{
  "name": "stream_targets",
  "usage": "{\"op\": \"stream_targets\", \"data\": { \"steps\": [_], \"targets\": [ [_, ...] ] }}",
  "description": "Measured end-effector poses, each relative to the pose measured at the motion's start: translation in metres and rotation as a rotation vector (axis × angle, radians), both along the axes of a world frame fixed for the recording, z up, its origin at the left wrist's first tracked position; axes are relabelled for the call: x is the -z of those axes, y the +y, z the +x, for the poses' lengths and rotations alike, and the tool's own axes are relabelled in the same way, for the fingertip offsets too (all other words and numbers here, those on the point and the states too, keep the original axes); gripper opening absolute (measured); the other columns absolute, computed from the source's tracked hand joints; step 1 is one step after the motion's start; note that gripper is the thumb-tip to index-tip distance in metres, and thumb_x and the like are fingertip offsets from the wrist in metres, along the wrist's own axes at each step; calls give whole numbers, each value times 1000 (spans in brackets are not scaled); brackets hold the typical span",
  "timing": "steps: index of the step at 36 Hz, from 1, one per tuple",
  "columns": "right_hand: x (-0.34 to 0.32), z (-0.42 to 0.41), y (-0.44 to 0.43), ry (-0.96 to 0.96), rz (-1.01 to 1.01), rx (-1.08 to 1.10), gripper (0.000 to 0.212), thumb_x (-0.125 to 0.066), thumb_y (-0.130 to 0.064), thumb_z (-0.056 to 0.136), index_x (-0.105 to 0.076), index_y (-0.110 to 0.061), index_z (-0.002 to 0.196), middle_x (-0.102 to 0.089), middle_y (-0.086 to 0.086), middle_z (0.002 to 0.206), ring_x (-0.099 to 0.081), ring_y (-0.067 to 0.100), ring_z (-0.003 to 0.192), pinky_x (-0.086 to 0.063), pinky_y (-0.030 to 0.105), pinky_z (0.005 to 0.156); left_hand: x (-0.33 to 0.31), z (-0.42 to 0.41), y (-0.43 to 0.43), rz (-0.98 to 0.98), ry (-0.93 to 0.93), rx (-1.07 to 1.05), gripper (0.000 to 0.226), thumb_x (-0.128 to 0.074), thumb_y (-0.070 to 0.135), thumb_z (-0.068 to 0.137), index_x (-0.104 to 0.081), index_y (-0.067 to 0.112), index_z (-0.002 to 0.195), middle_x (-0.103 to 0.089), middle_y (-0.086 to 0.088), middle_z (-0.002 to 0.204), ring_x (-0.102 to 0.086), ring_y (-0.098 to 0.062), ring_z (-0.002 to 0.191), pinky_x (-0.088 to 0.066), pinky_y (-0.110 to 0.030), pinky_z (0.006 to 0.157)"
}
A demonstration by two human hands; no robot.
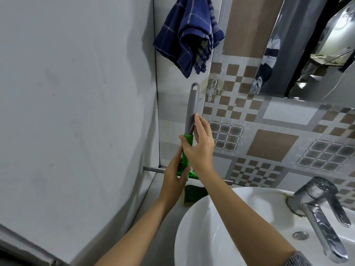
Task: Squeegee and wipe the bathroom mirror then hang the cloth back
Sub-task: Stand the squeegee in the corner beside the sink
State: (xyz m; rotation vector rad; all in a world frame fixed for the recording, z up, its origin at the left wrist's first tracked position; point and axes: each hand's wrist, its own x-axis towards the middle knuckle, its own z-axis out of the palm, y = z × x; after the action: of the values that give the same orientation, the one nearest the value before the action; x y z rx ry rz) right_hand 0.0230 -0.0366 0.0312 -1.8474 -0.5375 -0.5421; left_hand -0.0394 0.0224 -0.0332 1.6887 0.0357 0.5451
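A squeegee (192, 104) with a grey handle and a green head stands upright against the tiled wall, its blade down by the ledge. My right hand (199, 146) wraps the handle where grey meets green. My left hand (173, 177) holds the green head just below. A dark blue checked cloth (188, 35) hangs on the wall above the handle's tip. The mirror (315, 45) fills the upper right and reflects the cloth.
A clear wall hook (212, 89) sits right of the squeegee handle. A green scouring sponge (195, 192) lies on the ledge by the white basin (217, 217). A chrome tap (318, 208) stands at the right. A plain grey wall (76, 112) closes the left side.
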Motion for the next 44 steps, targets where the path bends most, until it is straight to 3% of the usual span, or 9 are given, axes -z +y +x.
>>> {"op": "stream_targets", "data": {
  "steps": [4,7,14,19,26,33,38,44],
  "targets": [
    [10,-5,-7,-22,15,36,69,-71,-4,79,-38,-4,139,-42,11,140,-37,16,131,-40,37,107,7,-2,-3,14,27,56,65,-55,4,90,-27,45,133,-55,-7,129,-54,-18,117,-46,-30,98],
    [16,-5,-13,-49,23,78,68,-71,-2,78,-39,-1,138,-43,14,139,-40,22,131,-43,42,105,10,-1,-6,12,53,103,63,-54,7,91,-27,41,137,-52,-3,132,-52,-18,119,-45,-33,100],
    [16,3,-25,-15,7,96,69,-71,-4,78,-38,-4,139,-42,11,140,-39,21,132,-42,39,106,8,9,-16,13,68,140,65,-55,12,91,-25,53,132,-52,-2,133,-52,-18,119,-46,-40,99],
    [16,7,-28,16,-6,74,70,-72,-5,77,-38,-5,138,-43,11,139,-42,22,130,-43,38,105,9,16,-18,41,50,110,67,-55,10,90,-23,55,127,-52,-9,131,-53,-23,117,-45,-34,99],
    [21,12,-34,80,-18,79,70,-72,-5,77,-39,-8,139,-44,9,139,-44,19,128,-42,30,105,22,26,-18,115,73,109,68,-56,13,90,-19,56,128,-52,-7,132,-54,-21,116,-45,-31,99],
    [24,22,-34,100,-33,59,69,-72,-4,77,-38,-8,137,-45,10,137,-45,18,126,-43,32,103,31,37,-13,162,109,98,64,-54,17,92,-19,50,134,-56,-6,124,-57,-16,109,-50,-33,95],
    [25,28,-35,115,-46,40,70,-72,-2,77,-37,-8,137,-46,11,135,-46,21,125,-46,40,102,33,45,-9,198,125,94,62,-52,20,93,-18,52,134,-57,-3,121,-58,-14,107,-50,-35,94],
    [23,29,-36,102,-55,35,68,-70,-1,78,-38,-8,136,-46,9,134,-46,17,123,-45,37,103,36,50,-7,220,120,106,61,-50,21,94,-17,49,137,-58,-3,121,-57,-13,108,-48,-33,96]
  ]
}}
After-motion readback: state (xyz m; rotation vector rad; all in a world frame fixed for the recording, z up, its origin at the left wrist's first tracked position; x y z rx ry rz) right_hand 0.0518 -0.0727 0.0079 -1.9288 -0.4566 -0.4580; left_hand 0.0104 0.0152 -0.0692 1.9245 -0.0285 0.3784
